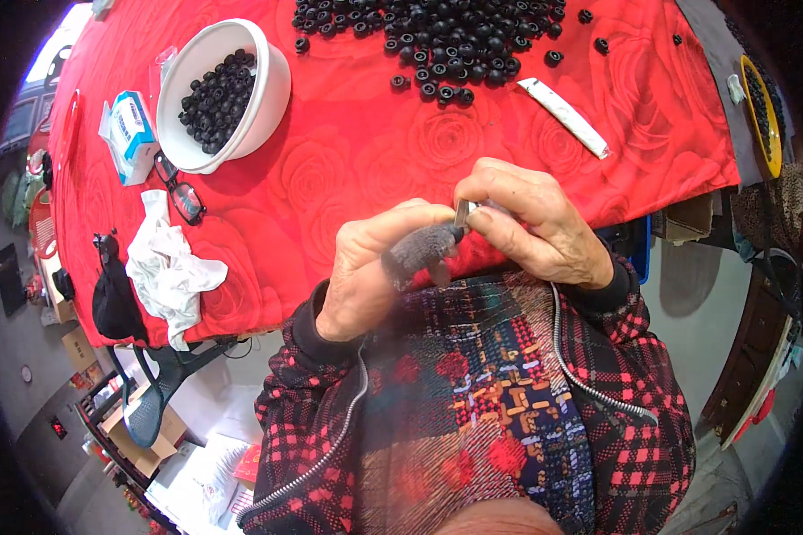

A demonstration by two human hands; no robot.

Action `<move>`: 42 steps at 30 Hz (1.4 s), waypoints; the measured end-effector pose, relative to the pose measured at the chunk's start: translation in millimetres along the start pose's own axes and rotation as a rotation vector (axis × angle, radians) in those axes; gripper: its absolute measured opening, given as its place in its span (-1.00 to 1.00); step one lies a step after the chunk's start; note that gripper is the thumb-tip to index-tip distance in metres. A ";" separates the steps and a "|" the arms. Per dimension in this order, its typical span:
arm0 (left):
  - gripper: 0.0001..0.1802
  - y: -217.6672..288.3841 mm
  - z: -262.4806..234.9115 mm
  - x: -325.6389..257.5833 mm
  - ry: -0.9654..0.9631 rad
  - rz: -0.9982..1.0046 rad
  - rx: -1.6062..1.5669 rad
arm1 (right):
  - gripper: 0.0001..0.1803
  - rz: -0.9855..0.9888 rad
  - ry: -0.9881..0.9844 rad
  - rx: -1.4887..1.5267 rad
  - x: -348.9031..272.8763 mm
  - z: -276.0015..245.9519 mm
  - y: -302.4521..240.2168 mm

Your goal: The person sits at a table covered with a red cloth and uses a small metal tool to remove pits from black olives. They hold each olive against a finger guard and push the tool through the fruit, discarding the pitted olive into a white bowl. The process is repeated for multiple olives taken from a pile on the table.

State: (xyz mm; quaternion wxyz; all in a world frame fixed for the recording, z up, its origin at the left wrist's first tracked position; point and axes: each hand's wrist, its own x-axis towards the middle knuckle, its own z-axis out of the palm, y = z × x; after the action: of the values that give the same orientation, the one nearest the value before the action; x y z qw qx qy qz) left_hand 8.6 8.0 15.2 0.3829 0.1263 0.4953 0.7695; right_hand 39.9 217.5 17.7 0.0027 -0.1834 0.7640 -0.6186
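Observation:
My left hand (pixel 370 259) is closed, thumb and fingers pinched toward the right hand above my lap, close to the table's front edge. A dark grey fuzzy covering (pixel 415 254) lies over its fingers; whether it is worn or held I cannot tell. Something small and black shows at its tip, mostly hidden. My right hand (pixel 540 223) pinches a small flat, metal-looking piece (pixel 462 214) against that spot. The fingertips of both hands nearly meet. At the far side of the table lies a pile of small black round parts (pixel 459 40) with holes in them.
A white tub (pixel 272 98) of black parts stands tilted at the left on the red tablecloth (pixel 330 169). Near it are a blue-white box (pixel 129 134), eyeglasses (pixel 187 201), a white cloth (pixel 165 267) and a black pouch (pixel 116 299). A white strip (pixel 564 118) lies right.

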 end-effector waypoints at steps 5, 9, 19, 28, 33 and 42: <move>-0.74 -0.3 3.0 -0.9 0.038 0.000 -0.028 | -0.83 0.021 0.003 0.005 0.4 0.5 -1.9; -0.73 1.6 1.5 0.3 0.028 -0.044 -0.007 | -0.83 0.007 0.003 -0.015 0.1 0.5 0.7; -0.71 -2.1 -5.0 -0.6 -0.012 -0.050 0.012 | -0.89 0.020 -0.043 -0.030 4.4 -3.3 -3.1; -0.74 -2.0 -1.5 -0.8 0.059 -0.174 -0.111 | -0.92 -0.019 -0.088 -0.046 2.9 -4.4 8.5; -0.76 0.9 -8.7 2.1 0.246 -0.093 -0.200 | -0.92 -0.060 -0.218 0.048 -11.9 0.6 -6.2; -0.75 -2.4 -6.3 3.2 0.048 -0.075 -0.129 | -0.93 0.035 0.098 -0.046 3.9 -1.0 -2.8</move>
State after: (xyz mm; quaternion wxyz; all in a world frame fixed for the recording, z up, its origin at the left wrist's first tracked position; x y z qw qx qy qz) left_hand 3.9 6.6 9.6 0.4069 0.0642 0.4580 0.7878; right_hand 36.8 217.0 21.4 -0.0283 -0.1396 0.7802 -0.6090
